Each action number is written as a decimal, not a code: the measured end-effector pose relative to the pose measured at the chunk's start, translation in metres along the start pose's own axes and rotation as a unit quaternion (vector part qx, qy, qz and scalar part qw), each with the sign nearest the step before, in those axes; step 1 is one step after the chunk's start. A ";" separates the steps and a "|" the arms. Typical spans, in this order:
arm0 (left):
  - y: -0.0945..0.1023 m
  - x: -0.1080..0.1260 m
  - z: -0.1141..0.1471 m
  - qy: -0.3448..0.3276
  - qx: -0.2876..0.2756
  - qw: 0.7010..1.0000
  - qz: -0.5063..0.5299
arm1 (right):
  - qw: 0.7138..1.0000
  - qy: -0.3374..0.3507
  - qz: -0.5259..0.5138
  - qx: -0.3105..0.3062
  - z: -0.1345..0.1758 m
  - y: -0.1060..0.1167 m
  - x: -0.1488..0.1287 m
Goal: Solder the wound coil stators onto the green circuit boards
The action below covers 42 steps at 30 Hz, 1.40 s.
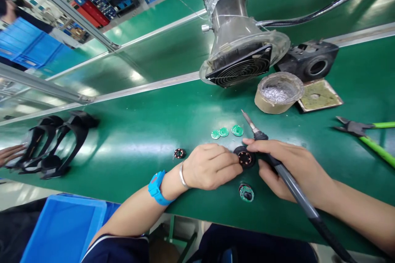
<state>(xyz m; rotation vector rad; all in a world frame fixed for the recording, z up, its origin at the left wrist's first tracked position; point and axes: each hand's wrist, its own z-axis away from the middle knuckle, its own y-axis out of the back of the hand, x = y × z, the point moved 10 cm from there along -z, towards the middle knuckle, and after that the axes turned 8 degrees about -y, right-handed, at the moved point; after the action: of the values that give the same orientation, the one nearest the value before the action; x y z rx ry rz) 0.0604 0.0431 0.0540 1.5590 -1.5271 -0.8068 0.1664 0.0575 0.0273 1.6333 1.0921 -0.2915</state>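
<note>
My left hand (212,166), wearing a blue wristband and a silver bangle, is closed, fingertips pinched at the left edge of a black ring with a copper-wound motor stator (245,158). In my right hand (296,168) is a soldering iron (288,181), its tip pointing up and left, clear of the stator. The fingers of that hand lie close to the black ring's right side. Left of my left hand sits another small copper coil (179,153). Below the ring lies a round circuit board with a dark component (246,192). Several round green boards (237,130) lie beyond it.
A fume extractor (240,68) hangs over the bench's back. Beneath it are a round tub of solder bits (277,92), a sponge tray (321,95) and a black holder (317,61). Green-handled cutters (354,127) lie right. Black curved frames (66,144) stand left beside another person's hand (10,155).
</note>
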 end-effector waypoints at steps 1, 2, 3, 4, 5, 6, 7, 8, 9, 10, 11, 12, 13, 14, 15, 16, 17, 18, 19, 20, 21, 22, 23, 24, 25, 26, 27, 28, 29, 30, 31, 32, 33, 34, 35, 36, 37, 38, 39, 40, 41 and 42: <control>0.005 0.000 0.001 0.013 0.012 1.000 0.011 | 1.000 0.006 -0.011 -0.006 0.000 -0.001 -0.001; 0.011 -0.002 0.003 0.038 0.035 0.998 0.021 | 1.000 0.011 -0.020 -0.014 0.000 -0.003 -0.003; 0.019 -0.007 0.006 0.076 0.070 0.994 0.026 | 0.999 0.016 -0.027 -0.021 -0.001 -0.006 -0.004; 0.026 -0.015 0.010 0.127 0.108 0.986 0.030 | 0.999 0.019 -0.030 -0.027 -0.002 -0.008 -0.005; 0.031 -0.025 0.017 0.187 0.138 0.972 0.038 | 0.999 0.019 -0.030 -0.031 -0.003 -0.010 -0.005; 0.029 -0.035 0.023 0.251 0.152 0.954 0.057 | 0.999 0.017 -0.029 -0.034 -0.004 -0.012 -0.006; 0.021 -0.044 0.029 0.310 0.141 0.935 0.094 | 0.999 0.016 -0.027 -0.036 -0.004 -0.013 -0.005; 0.007 -0.051 0.032 0.361 0.109 0.915 0.145 | 0.999 0.015 -0.027 -0.038 -0.004 -0.014 -0.005; -0.009 -0.053 0.035 0.402 0.067 0.891 0.199 | 0.999 0.015 -0.029 -0.038 -0.004 -0.015 -0.005; -0.024 -0.053 0.036 0.432 0.027 0.867 0.245 | 0.999 0.016 -0.030 -0.038 -0.004 -0.015 -0.006; -0.035 -0.051 0.038 0.455 -0.004 0.848 0.274 | 0.999 0.018 -0.031 -0.037 -0.003 -0.015 -0.006; -0.042 -0.050 0.038 0.471 -0.023 0.834 0.286 | 0.999 0.019 -0.031 -0.034 -0.002 -0.015 -0.006; -0.045 -0.049 0.039 0.483 -0.033 0.826 0.287 | 0.999 0.020 -0.029 -0.031 -0.001 -0.015 -0.005; -0.047 -0.049 0.040 0.494 -0.036 0.819 0.289 | 0.999 0.020 -0.026 -0.028 0.000 -0.014 -0.005; -0.048 -0.048 0.042 0.503 -0.033 0.809 0.301 | 0.999 0.020 -0.024 -0.025 0.001 -0.014 -0.004; -0.050 -0.048 0.045 0.513 -0.025 0.794 0.325 | 0.999 0.019 -0.021 -0.022 0.001 -0.015 -0.003; -0.051 -0.049 0.049 0.524 -0.013 0.775 0.352 | 0.999 0.019 -0.021 -0.020 0.001 -0.015 -0.003; -0.050 -0.050 0.053 0.533 0.003 0.759 0.374 | 0.999 0.018 -0.022 -0.018 0.001 -0.015 -0.002; -0.046 -0.054 0.056 0.538 0.021 0.754 0.375 | 0.999 0.016 -0.024 -0.018 0.001 -0.016 -0.001; -0.038 -0.060 0.059 0.539 0.036 0.768 0.345 | 0.999 0.015 -0.026 -0.017 0.001 -0.016 -0.001; -0.027 -0.066 0.061 0.532 0.044 0.797 0.284 | 0.999 0.016 -0.028 -0.017 0.000 -0.015 -0.001; -0.015 -0.071 0.060 0.516 0.043 0.832 0.200 | 0.999 0.018 -0.031 -0.016 -0.001 -0.015 -0.001; -0.004 -0.074 0.058 0.493 0.032 0.862 0.111 | 0.999 0.020 -0.032 -0.014 -0.001 -0.013 -0.003; 0.002 -0.075 0.055 0.468 0.013 0.883 0.032 | 0.999 0.023 -0.033 -0.012 -0.002 -0.012 -0.004; 0.003 -0.076 0.053 0.447 -0.011 0.894 -0.025 | 0.999 0.025 -0.035 -0.012 -0.002 -0.010 -0.005; 0.001 -0.077 0.053 0.431 -0.034 0.900 -0.055 | 0.999 0.026 -0.036 -0.010 -0.002 -0.008 -0.007; -0.003 -0.078 0.053 0.421 -0.052 0.903 -0.063 | 0.999 0.026 -0.036 -0.010 -0.003 -0.007 -0.008; -0.006 -0.078 0.054 0.417 -0.062 0.905 -0.059 | 0.999 0.027 -0.035 -0.007 -0.003 -0.005 -0.009; -0.008 -0.079 0.054 0.414 -0.059 0.907 -0.051 | 0.999 0.028 -0.033 -0.004 -0.004 -0.003 -0.010; -0.006 -0.077 0.053 0.405 -0.045 0.912 -0.044 | 0.999 0.029 -0.031 0.000 -0.004 -0.002 -0.011; -0.002 -0.074 0.049 0.385 -0.020 0.922 -0.042 | 0.999 0.028 -0.028 0.009 -0.004 0.000 -0.012; 0.005 -0.067 0.043 0.352 0.010 0.935 -0.047 | 0.999 0.025 -0.022 0.022 -0.005 0.003 -0.013; 0.012 -0.058 0.036 0.307 0.040 0.949 -0.061 | 0.999 0.020 -0.015 0.036 -0.005 0.005 -0.013; 0.019 -0.047 0.029 0.258 0.067 0.961 -0.078 | 0.999 0.016 -0.010 0.051 -0.006 0.007 -0.013; 0.023 -0.036 0.023 0.210 0.087 0.969 -0.095 | 0.998 0.014 -0.009 0.063 -0.006 0.008 -0.015; 0.025 -0.025 0.018 0.169 0.097 0.975 -0.108 | 0.997 0.015 -0.012 0.070 -0.006 0.008 -0.016; 0.025 -0.017 0.013 0.136 0.101 0.979 -0.116 | 0.997 0.017 -0.019 0.072 -0.006 0.008 -0.018; 0.024 -0.010 0.010 0.109 0.100 0.982 -0.118 | 0.997 0.021 -0.028 0.070 -0.006 0.006 -0.021; 0.021 -0.004 0.006 0.088 0.098 0.984 -0.116 | 0.997 0.024 -0.037 0.067 -0.005 0.005 -0.022; 0.019 -0.001 0.004 0.074 0.099 0.986 -0.112 | 0.997 0.025 -0.042 0.062 -0.005 0.004 -0.024; 0.018 0.001 0.003 0.070 0.103 0.986 -0.106 | 0.997 0.023 -0.042 0.057 -0.004 0.003 -0.024; 0.018 -0.001 0.002 0.079 0.110 0.986 -0.096 | 0.997 0.024 -0.040 0.055 -0.003 0.003 -0.024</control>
<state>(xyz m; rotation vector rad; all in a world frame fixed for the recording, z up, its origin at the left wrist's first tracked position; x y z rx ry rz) 0.0498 0.0447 0.0682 1.9087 -1.4019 -0.6173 0.1545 0.0482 0.0466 1.7035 1.1970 -0.3721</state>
